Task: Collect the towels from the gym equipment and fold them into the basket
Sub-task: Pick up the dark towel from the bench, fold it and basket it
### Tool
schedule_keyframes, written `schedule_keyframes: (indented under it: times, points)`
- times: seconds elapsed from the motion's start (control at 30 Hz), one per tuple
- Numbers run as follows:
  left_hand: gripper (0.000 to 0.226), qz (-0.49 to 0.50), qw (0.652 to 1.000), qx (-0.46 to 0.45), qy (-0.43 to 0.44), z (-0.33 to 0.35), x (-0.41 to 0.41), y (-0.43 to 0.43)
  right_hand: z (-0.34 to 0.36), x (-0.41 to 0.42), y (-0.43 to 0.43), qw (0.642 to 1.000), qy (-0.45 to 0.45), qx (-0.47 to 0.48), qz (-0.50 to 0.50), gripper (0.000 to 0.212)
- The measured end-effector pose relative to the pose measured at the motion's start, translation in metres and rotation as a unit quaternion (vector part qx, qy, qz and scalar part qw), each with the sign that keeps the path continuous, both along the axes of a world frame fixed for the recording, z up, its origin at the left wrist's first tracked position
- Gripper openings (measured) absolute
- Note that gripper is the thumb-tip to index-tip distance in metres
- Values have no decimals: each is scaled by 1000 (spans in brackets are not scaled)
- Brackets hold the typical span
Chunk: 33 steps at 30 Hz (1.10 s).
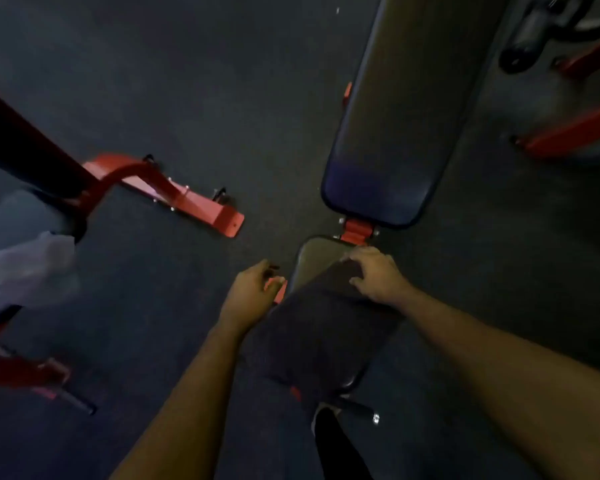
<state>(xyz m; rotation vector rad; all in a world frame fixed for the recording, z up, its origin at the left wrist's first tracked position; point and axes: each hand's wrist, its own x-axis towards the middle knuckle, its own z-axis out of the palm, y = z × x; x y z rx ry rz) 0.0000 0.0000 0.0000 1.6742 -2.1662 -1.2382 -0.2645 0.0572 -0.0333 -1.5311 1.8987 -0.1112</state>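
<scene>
A dark towel (312,337) lies draped over the seat pad (312,258) of a weight bench, hanging off its left side. My right hand (378,275) rests on the towel's far end, fingers curled onto the cloth. My left hand (253,292) hovers beside the seat's left edge, fingers bent, near the towel's edge; a grip is not clear. A pale white towel (28,268) hangs on red equipment at the far left. No basket is in view.
The bench's long back pad (395,133) stretches away ahead. Red frame feet (187,199) lie on the dark floor at left, more red bars (568,133) at right. A dark shoe (329,441) shows below the seat.
</scene>
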Motion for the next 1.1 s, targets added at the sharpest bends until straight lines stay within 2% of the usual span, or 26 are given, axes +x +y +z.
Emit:
schedule_keyframes:
  times: [0.13,0.2,0.27,0.33,0.43,0.53,0.6,0.67,0.8,0.93,1.0,1.1]
  points:
    - [55,-67,986,142,-50,-61,-11,9,-39,7,-19,993,61,53,86,63]
    - [45,-67,982,152,-86,-84,-10,19,-51,9,-19,989,91,55,103,55]
    - [26,-56,982,136,-121,-92,-7,22,-53,8,-14,988,108,42,101,35]
    - [21,-69,977,131,-154,-93,-4,22,-49,6,-11,989,118,21,88,22]
    - [14,-99,975,142,-141,-72,-1,17,-29,-1,-9,993,87,-21,74,24]
    - [16,-92,980,152,-87,-32,4,10,5,-9,-10,997,39,-53,30,23]
    - [18,-93,986,127,-56,0,7,3,38,-11,-12,996,35,-82,5,19]
    - [18,-138,982,115,-53,33,8,-4,77,-12,-14,990,49,-128,-13,15]
    - [30,-275,946,80,-151,102,16,-7,177,-4,2,971,101,-212,-45,20]
    - [36,-292,928,-56,-225,172,44,-12,271,7,49,938,160,-291,-104,29]
    - [32,-268,936,-118,-195,212,58,-17,309,10,74,928,136,-311,-152,31]
    - [25,-220,955,-165,-110,277,81,-23,372,15,108,886,143,-365,-247,28]
